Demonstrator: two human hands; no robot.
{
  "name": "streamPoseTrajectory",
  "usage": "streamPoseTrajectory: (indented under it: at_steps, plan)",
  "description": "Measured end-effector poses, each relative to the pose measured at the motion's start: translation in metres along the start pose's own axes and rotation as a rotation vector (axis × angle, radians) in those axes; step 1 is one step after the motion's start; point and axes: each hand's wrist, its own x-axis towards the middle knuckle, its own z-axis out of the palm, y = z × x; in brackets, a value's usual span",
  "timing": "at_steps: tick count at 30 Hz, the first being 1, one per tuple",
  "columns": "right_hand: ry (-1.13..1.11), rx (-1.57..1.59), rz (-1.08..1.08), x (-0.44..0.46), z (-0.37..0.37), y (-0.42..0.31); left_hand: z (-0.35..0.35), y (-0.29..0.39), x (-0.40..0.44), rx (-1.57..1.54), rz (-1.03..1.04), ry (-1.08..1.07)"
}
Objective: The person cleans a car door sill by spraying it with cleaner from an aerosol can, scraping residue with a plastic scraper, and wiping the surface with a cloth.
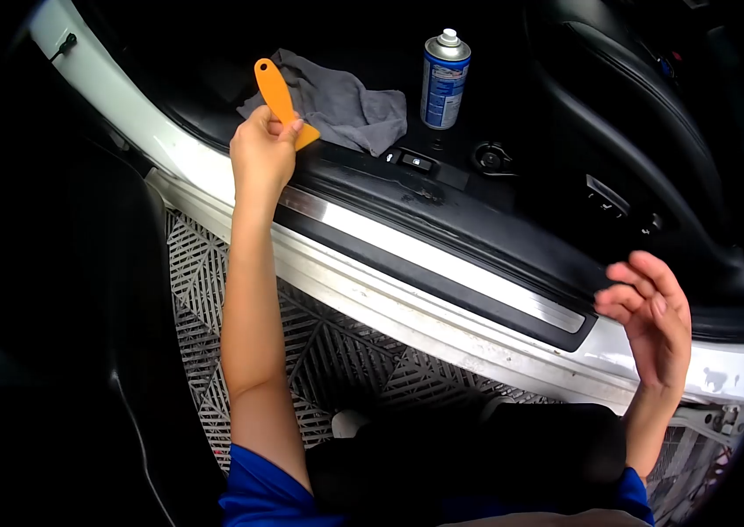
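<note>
Slatted grey floor tiles (328, 360) lie below the car's white door sill (372, 307). Above the sill's left part, the left hand (264, 145) has its fingers closed around an orange scraper (275, 92), handle up. Just beside it lies a crumpled grey cloth (341, 101); farther right, a blue spray can (446, 81) stands upright. Near the sill's right end, the right hand (653, 307) is raised, empty, fingers curled, thumb apart from the palm.

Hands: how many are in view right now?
2. The left hand grips the orange scraper beside the gray cloth; the right hand is raised, open, near the right end of the metal sill plate.
</note>
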Motion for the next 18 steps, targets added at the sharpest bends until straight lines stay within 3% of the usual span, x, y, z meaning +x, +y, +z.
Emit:
streamPoseTrajectory:
  at_steps: [4,6,8,12,14,18]
  plan:
    - [0.011,0.044,-0.015,-0.012,0.0,0.006,0.006,0.028,-0.018,0.113,0.057,-0.057]
    - [-0.002,0.032,-0.008,-0.011,0.007,0.006,0.007,0.025,-0.013,0.144,0.123,0.026]
    - [-0.015,0.024,0.0,-0.012,0.011,0.009,0.004,0.024,-0.006,0.107,0.002,-0.015]
    - [-0.004,0.04,0.064,-0.011,0.014,0.012,0.011,0.032,-0.021,0.219,0.128,0.006]
    - [0.018,0.036,0.068,-0.01,0.014,0.014,0.009,0.024,-0.014,0.09,0.032,0.032]
    - [-0.04,0.11,0.118,-0.01,0.011,0.02,0.009,0.014,-0.014,0.19,0.075,0.057]
